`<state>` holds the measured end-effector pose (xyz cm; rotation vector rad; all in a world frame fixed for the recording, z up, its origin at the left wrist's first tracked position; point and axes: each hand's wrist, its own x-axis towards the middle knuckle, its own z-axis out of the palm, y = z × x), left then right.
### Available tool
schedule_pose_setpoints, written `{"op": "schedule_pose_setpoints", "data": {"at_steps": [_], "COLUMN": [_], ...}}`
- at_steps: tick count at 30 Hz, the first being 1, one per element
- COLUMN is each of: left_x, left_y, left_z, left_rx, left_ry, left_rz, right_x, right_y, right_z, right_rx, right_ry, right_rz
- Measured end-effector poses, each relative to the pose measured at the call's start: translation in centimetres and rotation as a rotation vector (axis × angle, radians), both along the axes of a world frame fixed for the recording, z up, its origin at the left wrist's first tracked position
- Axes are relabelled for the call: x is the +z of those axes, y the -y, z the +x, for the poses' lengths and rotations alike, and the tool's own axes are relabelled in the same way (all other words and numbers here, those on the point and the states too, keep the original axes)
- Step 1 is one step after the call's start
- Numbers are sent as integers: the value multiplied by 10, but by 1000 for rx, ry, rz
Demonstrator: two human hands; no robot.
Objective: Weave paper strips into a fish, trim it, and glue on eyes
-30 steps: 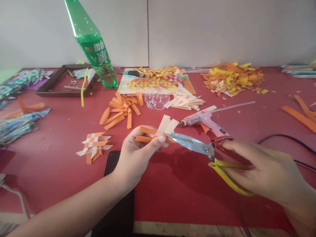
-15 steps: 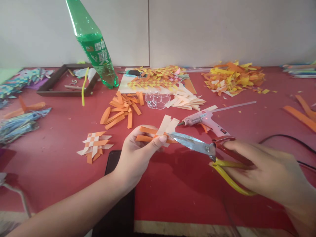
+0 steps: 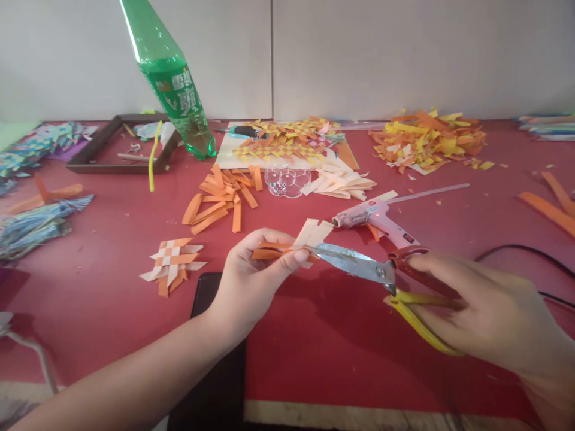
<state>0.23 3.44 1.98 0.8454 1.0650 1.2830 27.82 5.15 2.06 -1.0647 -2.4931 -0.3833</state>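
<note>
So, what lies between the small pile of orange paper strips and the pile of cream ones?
A clear plastic tray with rounded compartments lies there, as the head view shows.

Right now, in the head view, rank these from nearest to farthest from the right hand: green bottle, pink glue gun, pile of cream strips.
From the right hand:
1. Pink glue gun: just beyond, to its left.
2. Pile of cream strips: farther back, near the middle.
3. Green bottle: back left.

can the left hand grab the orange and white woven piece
Likely yes, once emptied: the left hand pinches paper strips, but nothing seems to stand between it and the woven piece.
</note>
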Motion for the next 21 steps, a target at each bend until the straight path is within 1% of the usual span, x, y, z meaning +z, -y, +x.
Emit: {"op": "schedule_pose_setpoints", "data": {"at_steps": [8,15,21], "left_x": [-3,-2,-2], "left_y": [0,-1,0], "left_z": [1,-1,0], "left_rx": [-31,-102,-103], "left_ry": [100,170,204], "left_rz": [-9,-9,-20], "right_x": [-1,3,3], "right_y": [2,1,1], "right_z": [4,4,6], "right_rx": [-2,-1,9], "right_ry": [37,67,65], "right_rz": [8,41,63]}}
